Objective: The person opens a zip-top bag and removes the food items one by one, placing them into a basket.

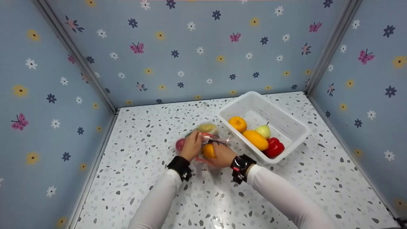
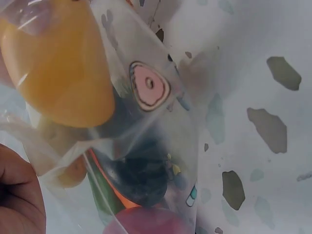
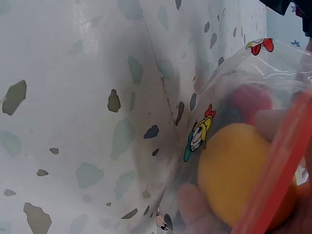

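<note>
A clear plastic bag [image 1: 207,127] with a red strip along its mouth and cartoon prints lies on the table. My left hand [image 1: 191,147] pinches the bag's edge. My right hand [image 1: 223,155] is at the bag's mouth and grips a smooth orange-yellow mango-like fruit [image 3: 236,170], its fingers on either side. In the left wrist view the same fruit [image 2: 63,68] looks long and rounded. Inside the bag are a dark glossy item [image 2: 139,178], a pinkish-red round one [image 2: 148,222] and a pale yellow-brown one [image 2: 73,173]. The bag's film blurs them.
To the right of the bag stands a white plastic basket [image 1: 294,127]. It holds an orange pumpkin-like item [image 1: 237,124], a long orange-yellow fruit [image 1: 256,140], a green pear [image 1: 263,131] and a red bell pepper [image 1: 274,147]. Patterned walls [image 1: 203,63] enclose the speckled table [image 1: 136,140].
</note>
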`<state>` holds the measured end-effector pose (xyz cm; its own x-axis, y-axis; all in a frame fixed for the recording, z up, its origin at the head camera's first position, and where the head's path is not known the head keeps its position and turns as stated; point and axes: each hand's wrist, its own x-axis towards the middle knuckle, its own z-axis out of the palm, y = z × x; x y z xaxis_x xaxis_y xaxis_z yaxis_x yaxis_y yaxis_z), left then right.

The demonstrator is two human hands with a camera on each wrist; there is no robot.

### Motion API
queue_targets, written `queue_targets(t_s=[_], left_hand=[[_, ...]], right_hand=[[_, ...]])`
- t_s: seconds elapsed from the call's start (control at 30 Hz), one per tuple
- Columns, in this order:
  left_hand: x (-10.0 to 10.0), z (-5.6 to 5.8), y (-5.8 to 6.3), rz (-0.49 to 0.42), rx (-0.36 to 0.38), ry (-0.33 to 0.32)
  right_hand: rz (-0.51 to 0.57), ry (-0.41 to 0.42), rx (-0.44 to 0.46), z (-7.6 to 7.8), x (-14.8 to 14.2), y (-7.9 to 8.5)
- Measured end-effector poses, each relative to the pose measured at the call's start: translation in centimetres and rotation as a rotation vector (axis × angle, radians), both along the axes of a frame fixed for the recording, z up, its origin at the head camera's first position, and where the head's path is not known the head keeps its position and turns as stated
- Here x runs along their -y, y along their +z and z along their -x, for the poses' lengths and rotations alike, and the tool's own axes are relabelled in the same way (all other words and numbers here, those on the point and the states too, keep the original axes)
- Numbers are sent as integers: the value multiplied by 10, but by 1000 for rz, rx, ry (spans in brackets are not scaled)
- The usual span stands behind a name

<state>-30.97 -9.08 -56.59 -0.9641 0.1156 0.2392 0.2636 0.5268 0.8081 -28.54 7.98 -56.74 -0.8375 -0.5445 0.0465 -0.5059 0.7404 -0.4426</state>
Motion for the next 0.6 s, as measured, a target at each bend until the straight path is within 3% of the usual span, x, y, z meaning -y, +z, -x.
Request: queue_targets(t_s=[0.3, 0.6], left_hand=[[-4, 5, 1, 8, -14, 35], [-8, 9, 4, -6, 0, 40]], right_hand=[[121, -36, 154, -7, -18, 32], [31, -57, 175, -7, -37, 58]])
